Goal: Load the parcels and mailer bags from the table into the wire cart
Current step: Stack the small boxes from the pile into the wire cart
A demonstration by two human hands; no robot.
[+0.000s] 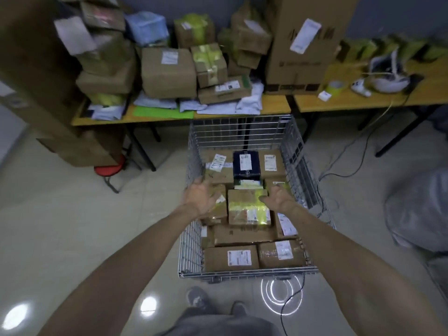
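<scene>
Head view: yellow-taped box (247,207) lies on the upper layer of parcels inside the wire cart (191,241), slightly askew over the boxes beneath. Left hand (202,198) and right hand (278,197) hover either side of it, fingers spread, gripping nothing. Risk: uneven bedding may let it slide or tip under further load. Stacked parcels (168,71) on the table (274,105) rest over mailer bags (208,106); pulling the bags out could topple them. Floor cable (332,163) beside the cart may snag.
</scene>
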